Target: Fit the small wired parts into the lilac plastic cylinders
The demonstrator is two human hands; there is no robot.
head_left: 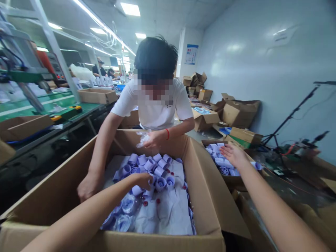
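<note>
A large open cardboard box [203,182] stands in front of me. On white sheets [170,213] inside it lies a heap of small purple plastic cups [160,171]. My left hand [143,180] reaches into the heap, its fingers curled round one of the cups, which they partly hide. To the right, my right hand [233,155] is held over a smaller carton of purple plastic parts [225,170], fingers spread and nothing in them. A few small red pieces [158,201] lie on the sheets. Plastic-wrapped purple parts [128,204] sit at the near left of the box.
A co-worker in a white shirt [159,112] leans over the box's far side, one hand down inside it, the other holding clear plastic [144,138]. A green conveyor table [60,113] runs along the left. Cartons [240,112] and a black tripod [291,115] stand at right.
</note>
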